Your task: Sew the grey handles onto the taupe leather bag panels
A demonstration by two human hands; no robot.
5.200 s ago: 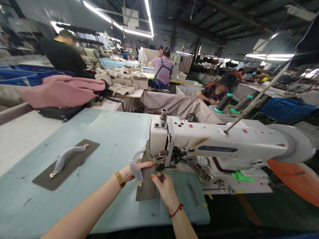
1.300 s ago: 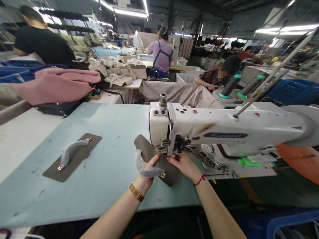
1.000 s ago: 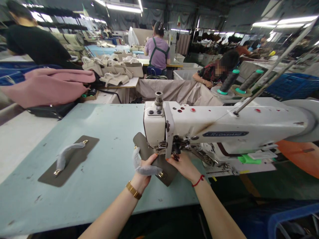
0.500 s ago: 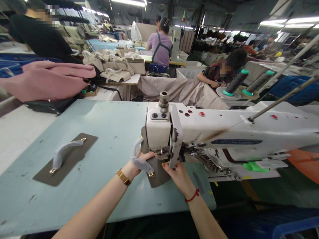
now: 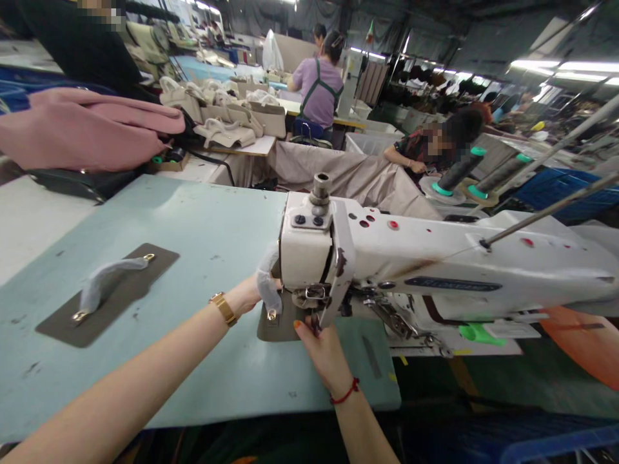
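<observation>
A taupe bag panel [image 5: 278, 332] lies partly beneath the head of a white sewing machine [image 5: 307, 248]. Its curved handle [image 5: 267, 283] is wrapped in pale film and fixed with gold fittings. My left hand [image 5: 246, 295] reaches behind this handle; the machine head and handle hide its fingertips. Just right of the panel's near edge, my right hand [image 5: 323, 351] has its fingers curled in below the needle area, thumb towards the panel. Something small and dark shows at those fingers, too unclear to name. A second taupe panel [image 5: 113, 303] with a wrapped handle rests flat on the left.
The pale green worktop [image 5: 203, 380] carries the work. Pink material [image 5: 91, 129] and a black item lie at the back left. Beige bag pieces [image 5: 227, 129] are piled beyond. Thread cones [image 5: 457, 171] stand behind the machine. Several people work farther off.
The panel under the machine has turned, its near end swinging left. My left hand has shifted left and deeper behind the handle. My right fingers have come off the panel and curled inward.
</observation>
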